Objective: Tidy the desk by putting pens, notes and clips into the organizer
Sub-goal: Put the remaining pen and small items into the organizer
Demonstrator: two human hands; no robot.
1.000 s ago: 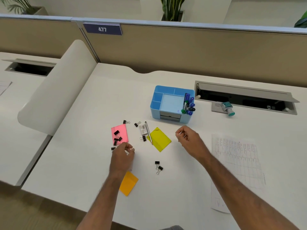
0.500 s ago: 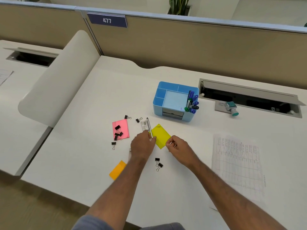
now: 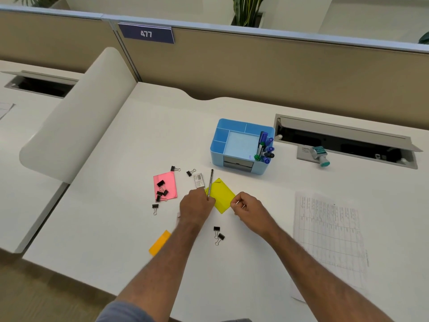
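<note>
A silver pen [image 3: 210,182] lies across the left corner of a yellow note [image 3: 220,194]. My left hand [image 3: 197,206] grips the pen's near end. My right hand [image 3: 249,210] has curled fingers that pinch the yellow note's right corner. The blue organizer [image 3: 216,156] stands behind them, with several markers [image 3: 264,147] in its right compartment. To the left, a pink note [image 3: 170,182] carries several black binder clips [image 3: 161,189]. Loose clips lie by my left wrist [image 3: 155,206] and between my forearms [image 3: 218,232]. My left forearm partly hides an orange note [image 3: 159,244].
A small printed label [image 3: 199,180] lies next to the pen, with two more clips [image 3: 190,172] behind the pink note. A printed sheet [image 3: 329,228] lies at the right. A teal stamp [image 3: 320,155] sits by the open cable tray [image 3: 343,145]. A partition wall runs behind the desk.
My left hand moved right from the pink note to the pen's near end. My right hand came down and left to the yellow note's corner. The view shifted slightly.
</note>
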